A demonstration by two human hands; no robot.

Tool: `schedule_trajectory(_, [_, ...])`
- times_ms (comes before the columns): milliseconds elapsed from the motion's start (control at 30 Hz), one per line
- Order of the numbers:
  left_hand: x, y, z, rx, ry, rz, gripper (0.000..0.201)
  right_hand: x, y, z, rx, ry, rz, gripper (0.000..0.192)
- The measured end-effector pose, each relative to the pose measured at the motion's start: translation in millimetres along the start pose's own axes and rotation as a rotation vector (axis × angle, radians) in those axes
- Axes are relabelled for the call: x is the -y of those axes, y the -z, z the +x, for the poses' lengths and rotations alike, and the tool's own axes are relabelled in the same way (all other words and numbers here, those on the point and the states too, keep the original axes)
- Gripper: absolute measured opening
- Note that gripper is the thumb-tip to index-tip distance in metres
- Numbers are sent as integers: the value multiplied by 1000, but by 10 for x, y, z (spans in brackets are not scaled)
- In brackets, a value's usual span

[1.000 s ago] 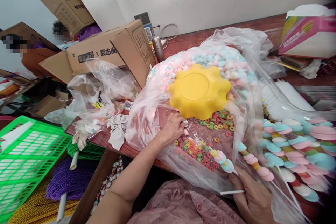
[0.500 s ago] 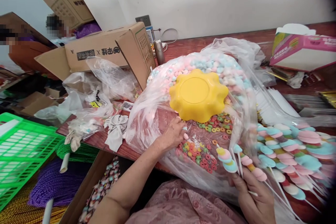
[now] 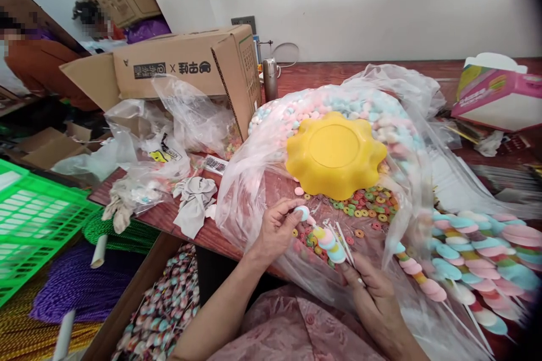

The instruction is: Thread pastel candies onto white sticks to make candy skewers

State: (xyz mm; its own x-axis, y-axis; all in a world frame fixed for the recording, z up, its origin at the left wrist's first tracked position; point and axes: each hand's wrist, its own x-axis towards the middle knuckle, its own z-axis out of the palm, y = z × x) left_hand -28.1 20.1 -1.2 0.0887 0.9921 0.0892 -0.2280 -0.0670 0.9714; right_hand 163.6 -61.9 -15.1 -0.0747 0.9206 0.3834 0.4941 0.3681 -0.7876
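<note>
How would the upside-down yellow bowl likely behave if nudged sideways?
The yellow bowl looks like thin plastic, so probably light. It rests rim-down on a candy-filled clear bag, so it would likely slide or tilt rather than roll. Its scalloped rim may catch.

A candy-packing workshop: bulk sweet bags [image 3: 339,101], cartons [image 3: 186,67], crates [image 3: 38,220].

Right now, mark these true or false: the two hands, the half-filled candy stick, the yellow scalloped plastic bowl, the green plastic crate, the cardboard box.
1. The right hand holds a white stick threaded with pastel candy discs. True.
2. The left hand is empty. False: it pinches a pale candy piece.
3. The yellow scalloped plastic bowl sits upside down. True.
4. The green plastic crate is on the table. False: it sits off its left edge.
5. The brown cardboard box is behind the bowl's left. True.
</note>
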Motion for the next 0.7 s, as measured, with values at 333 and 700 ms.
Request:
schedule_trajectory(333, [0,-93,-172,-184,49,-279,24,55,-23,54,71,42,-59,23])
schedule_trajectory(700, [69,-65,-163,-162,-388,178,23,-57,3,-67,77,109,-164,19])
